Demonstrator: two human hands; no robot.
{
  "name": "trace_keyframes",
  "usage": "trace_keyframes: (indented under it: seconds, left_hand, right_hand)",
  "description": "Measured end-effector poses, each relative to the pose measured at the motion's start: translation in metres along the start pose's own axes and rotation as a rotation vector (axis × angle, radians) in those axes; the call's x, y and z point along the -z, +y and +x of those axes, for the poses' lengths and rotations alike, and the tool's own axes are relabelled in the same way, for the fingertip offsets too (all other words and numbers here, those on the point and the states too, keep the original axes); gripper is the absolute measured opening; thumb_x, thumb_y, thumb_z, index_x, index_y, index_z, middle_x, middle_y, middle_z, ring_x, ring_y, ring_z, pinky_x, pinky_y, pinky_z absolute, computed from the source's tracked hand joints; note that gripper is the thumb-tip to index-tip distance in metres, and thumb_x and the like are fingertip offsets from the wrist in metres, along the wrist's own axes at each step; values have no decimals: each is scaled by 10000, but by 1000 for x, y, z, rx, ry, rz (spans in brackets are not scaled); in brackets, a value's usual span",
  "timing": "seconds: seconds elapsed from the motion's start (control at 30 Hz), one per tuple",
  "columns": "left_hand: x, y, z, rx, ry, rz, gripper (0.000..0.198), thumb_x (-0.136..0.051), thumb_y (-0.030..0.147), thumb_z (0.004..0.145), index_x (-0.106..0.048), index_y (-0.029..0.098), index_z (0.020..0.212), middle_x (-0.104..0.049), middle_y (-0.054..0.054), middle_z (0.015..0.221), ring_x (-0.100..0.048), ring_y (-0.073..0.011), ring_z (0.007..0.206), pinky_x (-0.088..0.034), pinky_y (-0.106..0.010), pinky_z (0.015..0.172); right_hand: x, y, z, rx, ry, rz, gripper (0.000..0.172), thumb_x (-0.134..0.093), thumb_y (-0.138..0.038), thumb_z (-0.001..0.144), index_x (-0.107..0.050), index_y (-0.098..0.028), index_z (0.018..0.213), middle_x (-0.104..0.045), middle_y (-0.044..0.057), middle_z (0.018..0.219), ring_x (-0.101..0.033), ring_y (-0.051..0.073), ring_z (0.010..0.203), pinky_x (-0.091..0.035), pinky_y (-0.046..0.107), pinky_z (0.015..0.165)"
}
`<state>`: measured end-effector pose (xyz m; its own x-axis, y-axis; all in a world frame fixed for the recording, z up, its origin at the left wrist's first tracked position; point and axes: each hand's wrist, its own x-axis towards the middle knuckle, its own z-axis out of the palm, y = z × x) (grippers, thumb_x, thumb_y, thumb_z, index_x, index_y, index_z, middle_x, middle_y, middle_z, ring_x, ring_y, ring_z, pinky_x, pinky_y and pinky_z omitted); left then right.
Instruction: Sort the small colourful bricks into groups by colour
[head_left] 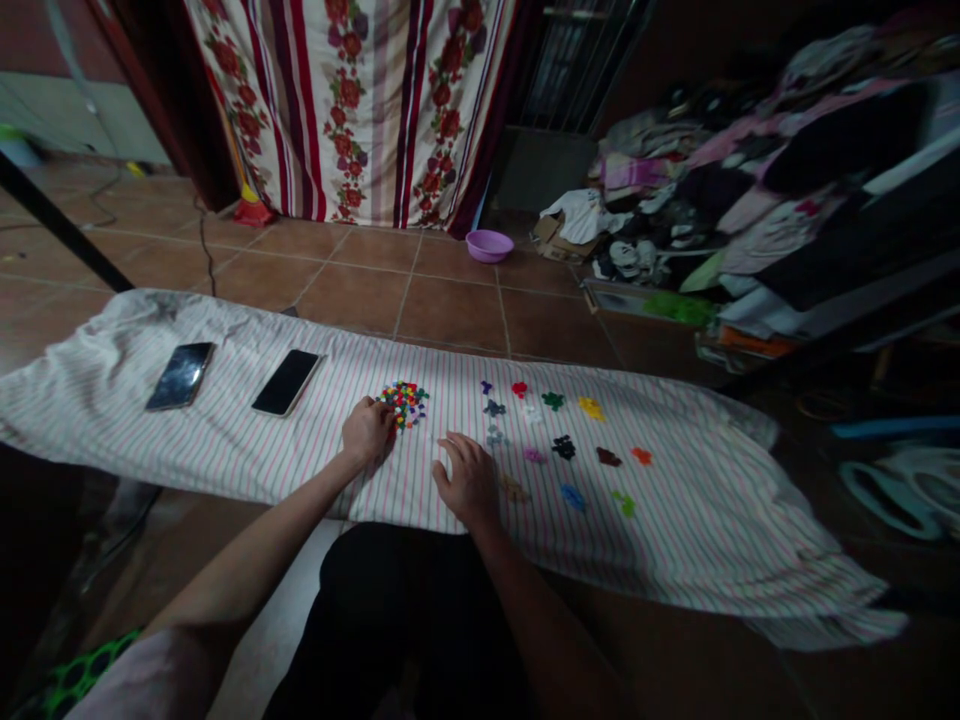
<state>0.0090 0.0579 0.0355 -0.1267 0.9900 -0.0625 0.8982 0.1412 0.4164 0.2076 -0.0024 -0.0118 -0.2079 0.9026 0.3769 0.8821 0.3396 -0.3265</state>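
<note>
A pile of small mixed-colour pieces (407, 400), perhaps beads or tiny bricks, lies on the striped cloth (442, 380). My left hand (367, 430) is at the pile's left edge, its fingers curled together; whatever they hold, if anything, is hidden. To the right of the pile, my right hand (469, 475) is low over the cloth with thumb and fingers apart and nothing visible between them. Beyond it lie small single-colour groups, among them red pieces (519, 389), yellow pieces (592, 407), black pieces (563, 446), blue pieces (573, 497) and tan pieces (514, 488).
Two dark-screened devices, a left one (180, 376) and a right one (289, 382), lie on the cloth's left part. A purple basin (490, 246) stands on the tiled floor before a flowered curtain (349, 110). Heaped clothes (750, 180) fill the right side.
</note>
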Motion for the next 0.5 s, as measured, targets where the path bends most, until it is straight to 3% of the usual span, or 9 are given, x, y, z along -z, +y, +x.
trace_keyframes:
  seconds: [0.5]
  left_hand:
    - [-1, 13, 16, 122, -37, 89, 271, -498, 291, 874, -648, 172, 1065, -649, -127, 1111, -646, -258, 994, -475, -329, 780]
  right_hand:
    - [0, 0, 1, -8, -12, 11, 326, -532, -270, 882, -639, -176, 1174, -623, 106, 1260, -501, 242, 1200, -369, 396, 1020]
